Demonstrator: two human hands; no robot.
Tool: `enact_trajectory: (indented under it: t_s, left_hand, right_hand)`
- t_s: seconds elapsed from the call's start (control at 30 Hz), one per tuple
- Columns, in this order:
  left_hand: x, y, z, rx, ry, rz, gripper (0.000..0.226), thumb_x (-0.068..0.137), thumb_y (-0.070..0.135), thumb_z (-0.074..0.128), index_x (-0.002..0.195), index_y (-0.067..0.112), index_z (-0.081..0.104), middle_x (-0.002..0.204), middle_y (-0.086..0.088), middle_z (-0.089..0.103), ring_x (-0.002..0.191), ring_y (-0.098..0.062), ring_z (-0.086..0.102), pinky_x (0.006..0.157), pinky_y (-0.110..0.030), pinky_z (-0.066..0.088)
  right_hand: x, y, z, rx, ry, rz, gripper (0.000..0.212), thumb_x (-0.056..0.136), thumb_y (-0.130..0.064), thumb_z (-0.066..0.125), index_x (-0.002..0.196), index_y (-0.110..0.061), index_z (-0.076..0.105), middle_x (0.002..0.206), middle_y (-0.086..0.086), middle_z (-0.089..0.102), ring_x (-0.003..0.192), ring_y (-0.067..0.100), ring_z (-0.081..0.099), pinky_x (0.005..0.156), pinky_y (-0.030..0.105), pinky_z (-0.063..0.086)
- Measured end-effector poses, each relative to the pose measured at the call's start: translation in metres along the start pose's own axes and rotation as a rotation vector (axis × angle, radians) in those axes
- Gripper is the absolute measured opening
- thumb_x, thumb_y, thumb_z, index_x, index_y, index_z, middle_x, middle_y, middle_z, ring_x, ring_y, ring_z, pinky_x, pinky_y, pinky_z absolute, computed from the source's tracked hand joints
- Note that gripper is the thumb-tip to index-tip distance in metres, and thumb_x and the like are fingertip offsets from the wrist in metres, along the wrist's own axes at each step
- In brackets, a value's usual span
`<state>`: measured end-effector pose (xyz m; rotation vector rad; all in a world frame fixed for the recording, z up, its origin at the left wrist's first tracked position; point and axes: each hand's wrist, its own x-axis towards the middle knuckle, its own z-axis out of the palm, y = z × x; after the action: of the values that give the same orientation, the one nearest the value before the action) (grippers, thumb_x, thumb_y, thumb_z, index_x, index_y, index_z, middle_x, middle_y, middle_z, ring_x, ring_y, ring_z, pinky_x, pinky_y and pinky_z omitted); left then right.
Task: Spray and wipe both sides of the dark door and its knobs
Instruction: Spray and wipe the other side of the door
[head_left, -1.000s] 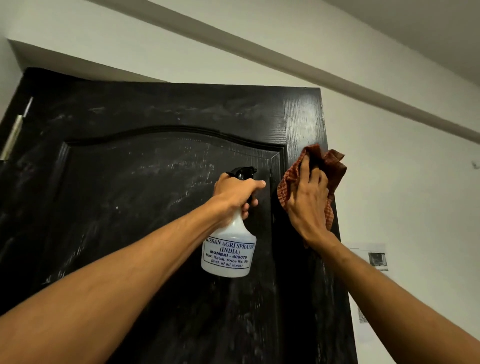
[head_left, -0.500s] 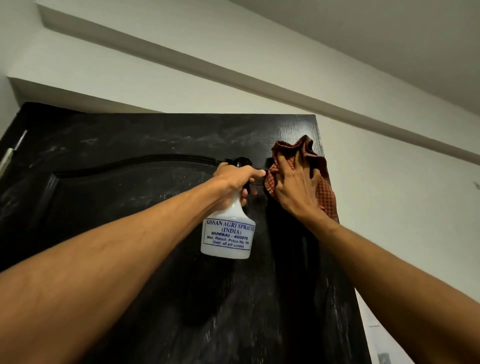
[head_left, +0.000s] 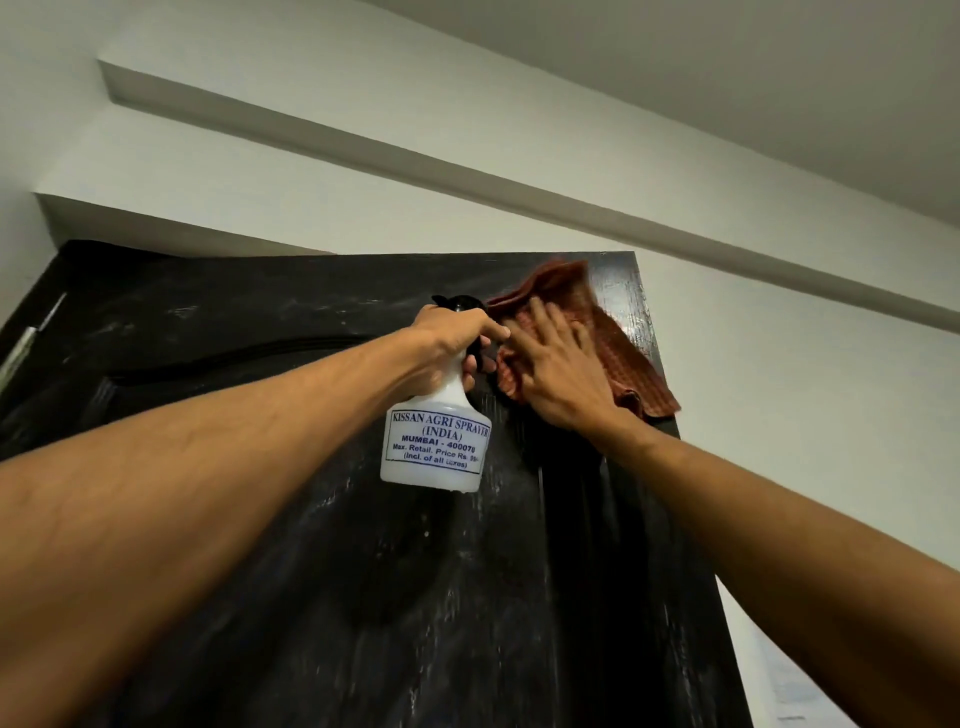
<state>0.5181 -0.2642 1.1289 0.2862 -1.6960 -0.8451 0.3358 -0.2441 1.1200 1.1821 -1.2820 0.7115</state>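
Door (head_left: 260, 571), top corner: our right hand (head_left: 556, 374) spread flat on cloth (head_left: 623, 353); left hand (head_left: 447, 343) grips sprayer (head_left: 436, 447). Streaks below; we judge most unfinished.

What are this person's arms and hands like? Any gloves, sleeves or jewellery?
The left hand and right hand wear no gloves, and no ring, watch or band shows. The left arm and right arm are uncovered to the picture's edge; no sleeve is in view.

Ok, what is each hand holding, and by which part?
The left hand grips the white spray bottle by its neck, under the black trigger head. The right hand holds nothing; its flat fingers press the checked cloth against the dark door.
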Motion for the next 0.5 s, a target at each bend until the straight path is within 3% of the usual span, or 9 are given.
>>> enact_trajectory:
  t_s: [0.07, 0.13, 0.23, 0.3, 0.37, 0.4, 0.47, 0.5]
  left_hand:
    - [0.000, 0.004, -0.001, 0.010, 0.006, 0.016, 0.018, 0.087, 0.013, 0.078, 0.086, 0.003, 0.062, 0.075, -0.018, 0.065, 0.038, -0.011, 0.040, 0.043, -0.020, 0.037]
    - [0.002, 0.006, -0.002, 0.025, 0.003, 0.011, 0.020, 0.088, 0.014, 0.077, 0.086, 0.006, 0.060, 0.076, -0.019, 0.065, 0.041, -0.011, 0.040, 0.044, -0.020, 0.037]
    - [0.008, 0.004, -0.015, 0.049, -0.004, 0.007, 0.020, 0.089, 0.016, 0.077, 0.087, 0.008, 0.059, 0.078, -0.018, 0.067, 0.042, -0.010, 0.041, 0.044, -0.020, 0.039]
    - [0.010, -0.001, -0.022, 0.061, -0.005, 0.008, 0.018, 0.088, 0.015, 0.077, 0.087, 0.007, 0.061, 0.078, -0.017, 0.066, 0.043, -0.010, 0.041, 0.043, -0.020, 0.039]
    - [0.013, -0.008, -0.027, 0.044, -0.015, 0.022, 0.014, 0.087, 0.012, 0.076, 0.089, 0.005, 0.064, 0.081, -0.015, 0.064, 0.044, -0.012, 0.042, 0.044, -0.020, 0.037]
    - [0.017, -0.010, -0.032, 0.041, -0.026, 0.031, 0.013, 0.087, 0.011, 0.076, 0.091, 0.005, 0.065, 0.081, -0.015, 0.063, 0.043, -0.012, 0.042, 0.043, -0.020, 0.037]
    - [0.023, -0.013, -0.039, 0.046, -0.053, 0.023, 0.014, 0.087, 0.012, 0.075, 0.094, 0.006, 0.065, 0.078, -0.015, 0.065, 0.038, -0.010, 0.041, 0.041, -0.019, 0.037]
    - [0.029, -0.013, -0.049, 0.049, -0.072, 0.027, 0.014, 0.088, 0.012, 0.075, 0.094, 0.006, 0.063, 0.075, -0.016, 0.065, 0.036, -0.009, 0.040, 0.041, -0.018, 0.037]
  right_hand:
    - [0.007, 0.005, -0.005, 0.015, -0.021, -0.020, 0.059, 0.105, -0.039, 0.039, 0.161, -0.038, 0.021, 0.170, 0.006, 0.016, 0.155, 0.029, 0.017, 0.125, 0.051, 0.011]
    - [0.017, 0.024, -0.010, 0.060, 0.029, 0.151, 0.056, 0.105, -0.038, 0.039, 0.160, -0.037, 0.026, 0.164, 0.010, 0.030, 0.147, 0.033, 0.029, 0.124, 0.055, 0.014]
    - [0.026, 0.028, -0.006, -0.012, 0.058, 0.317, 0.057, 0.106, -0.040, 0.036, 0.161, -0.036, 0.022, 0.171, 0.009, 0.010, 0.156, 0.033, 0.011, 0.124, 0.057, 0.003]
    - [0.030, 0.003, 0.004, -0.006, 0.028, 0.145, 0.056, 0.106, -0.042, 0.034, 0.161, -0.038, 0.021, 0.172, 0.006, 0.002, 0.158, 0.026, 0.000, 0.126, 0.054, -0.001]
    - [0.035, -0.018, 0.012, -0.018, -0.044, -0.034, 0.056, 0.107, -0.044, 0.032, 0.161, -0.040, 0.018, 0.172, 0.002, 0.007, 0.158, 0.023, 0.005, 0.126, 0.051, 0.001]
    - [0.042, -0.020, 0.011, -0.024, -0.065, -0.038, 0.056, 0.107, -0.045, 0.032, 0.161, -0.041, 0.018, 0.170, 0.003, 0.016, 0.156, 0.024, 0.013, 0.125, 0.051, 0.004]
    - [0.056, -0.002, -0.001, -0.028, -0.047, 0.114, 0.055, 0.107, -0.046, 0.034, 0.161, -0.042, 0.021, 0.165, 0.008, 0.029, 0.150, 0.029, 0.026, 0.122, 0.053, 0.009]
    - [0.067, 0.008, -0.004, -0.030, -0.018, 0.221, 0.055, 0.108, -0.046, 0.033, 0.161, -0.042, 0.020, 0.167, 0.009, 0.025, 0.151, 0.030, 0.024, 0.122, 0.055, 0.008]
